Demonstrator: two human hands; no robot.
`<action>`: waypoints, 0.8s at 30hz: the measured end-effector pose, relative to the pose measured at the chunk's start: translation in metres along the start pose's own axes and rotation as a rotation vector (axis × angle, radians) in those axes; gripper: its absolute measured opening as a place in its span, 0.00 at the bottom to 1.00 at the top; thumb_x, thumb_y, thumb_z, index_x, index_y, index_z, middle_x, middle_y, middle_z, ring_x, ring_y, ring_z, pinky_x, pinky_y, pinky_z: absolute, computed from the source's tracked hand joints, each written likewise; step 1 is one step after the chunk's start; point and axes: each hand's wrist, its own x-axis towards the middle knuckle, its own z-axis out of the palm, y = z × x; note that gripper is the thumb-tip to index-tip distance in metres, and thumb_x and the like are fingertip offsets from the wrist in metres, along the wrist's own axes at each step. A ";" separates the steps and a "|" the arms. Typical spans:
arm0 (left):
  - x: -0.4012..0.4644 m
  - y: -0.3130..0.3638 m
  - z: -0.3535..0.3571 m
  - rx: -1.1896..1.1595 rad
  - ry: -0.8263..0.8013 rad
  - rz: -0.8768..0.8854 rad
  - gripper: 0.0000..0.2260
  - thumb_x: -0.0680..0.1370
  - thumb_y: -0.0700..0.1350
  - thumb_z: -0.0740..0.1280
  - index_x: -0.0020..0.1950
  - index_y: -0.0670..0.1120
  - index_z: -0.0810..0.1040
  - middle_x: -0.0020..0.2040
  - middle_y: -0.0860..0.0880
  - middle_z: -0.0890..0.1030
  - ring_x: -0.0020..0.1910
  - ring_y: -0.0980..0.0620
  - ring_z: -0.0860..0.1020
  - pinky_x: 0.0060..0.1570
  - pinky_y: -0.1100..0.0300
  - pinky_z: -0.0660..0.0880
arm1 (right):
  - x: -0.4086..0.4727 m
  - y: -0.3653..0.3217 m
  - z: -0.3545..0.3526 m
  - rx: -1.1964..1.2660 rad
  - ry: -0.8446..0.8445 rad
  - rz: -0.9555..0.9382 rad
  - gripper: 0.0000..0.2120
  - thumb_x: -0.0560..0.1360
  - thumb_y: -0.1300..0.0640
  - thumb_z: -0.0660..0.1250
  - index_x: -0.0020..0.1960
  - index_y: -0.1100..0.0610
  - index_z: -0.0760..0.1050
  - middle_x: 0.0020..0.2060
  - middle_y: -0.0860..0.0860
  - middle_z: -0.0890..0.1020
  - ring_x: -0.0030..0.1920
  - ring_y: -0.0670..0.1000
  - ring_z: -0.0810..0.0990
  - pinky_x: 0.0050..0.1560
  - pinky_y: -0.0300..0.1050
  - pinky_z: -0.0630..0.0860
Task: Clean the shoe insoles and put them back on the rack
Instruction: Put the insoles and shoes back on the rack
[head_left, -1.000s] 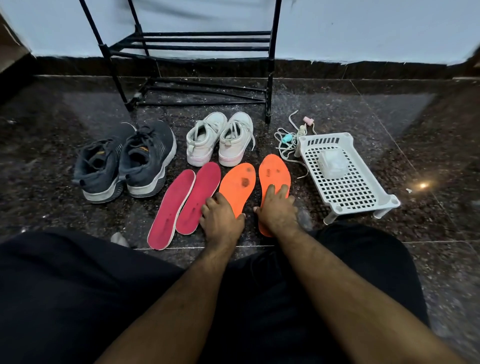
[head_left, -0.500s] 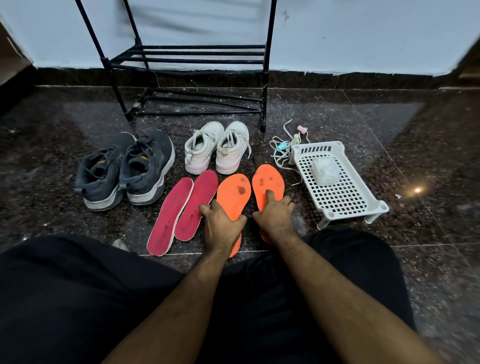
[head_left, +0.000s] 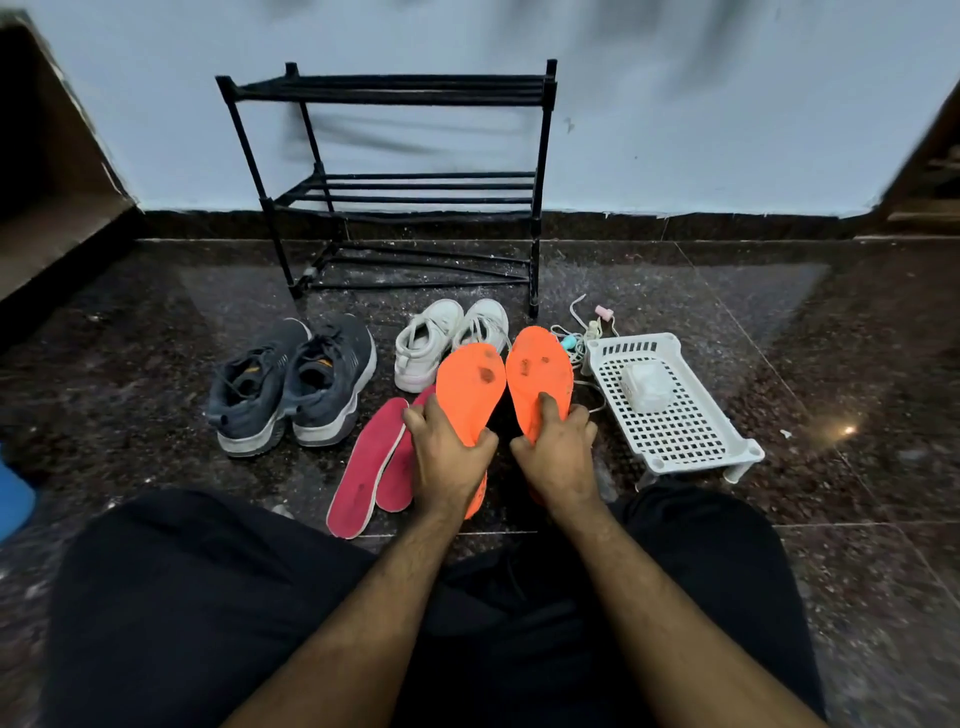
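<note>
- The dark speckled stone floor (head_left: 156, 395) fills the lower view and meets a pale blue wall (head_left: 675, 130) at the back.
- The person's legs in black trousers (head_left: 182, 623) take up the foreground.
- A black three-tier rack (head_left: 410, 197) stands against the wall, its shelves bare.
- A white perforated basket (head_left: 691, 436) sits on the floor to the right, with a small whitish block (head_left: 645, 384) lying in it.
- A pair of dark grey sneakers (head_left: 296, 384) rests on the floor to the left, toes toward the person.
- A pair of white sneakers (head_left: 434, 338) stands in front of the rack, partly hidden behind the orange insoles.
- Two red insoles (head_left: 369, 467) lie side by side flat on the floor, left of the hands.
- The left hand (head_left: 449, 457) is closed around the left orange insole (head_left: 467, 387), lifted and tilted up.
- The right hand (head_left: 558, 452) grips the right orange insole (head_left: 537, 374) likewise; both show dark smudges near the toe end.
- A tangle of white cord (head_left: 576, 340) lies behind the basket.
</note>
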 end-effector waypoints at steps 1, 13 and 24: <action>0.005 0.005 -0.006 0.003 0.017 0.013 0.33 0.67 0.46 0.76 0.69 0.38 0.69 0.57 0.42 0.67 0.55 0.41 0.74 0.58 0.52 0.72 | 0.001 -0.006 -0.006 -0.006 0.011 -0.010 0.35 0.72 0.49 0.68 0.76 0.52 0.62 0.61 0.61 0.67 0.61 0.64 0.67 0.59 0.59 0.72; 0.097 0.065 -0.074 -0.044 0.207 0.150 0.29 0.67 0.49 0.77 0.60 0.37 0.71 0.55 0.42 0.68 0.53 0.42 0.73 0.55 0.58 0.69 | 0.058 -0.109 -0.076 0.023 0.092 -0.161 0.35 0.73 0.48 0.68 0.76 0.54 0.61 0.63 0.63 0.68 0.63 0.65 0.66 0.62 0.56 0.69; 0.204 0.117 -0.075 0.006 0.194 0.139 0.26 0.69 0.48 0.74 0.60 0.36 0.69 0.56 0.42 0.65 0.52 0.40 0.75 0.51 0.51 0.75 | 0.155 -0.182 -0.100 -0.018 0.093 -0.187 0.26 0.72 0.48 0.67 0.67 0.54 0.68 0.60 0.63 0.70 0.61 0.65 0.67 0.59 0.58 0.71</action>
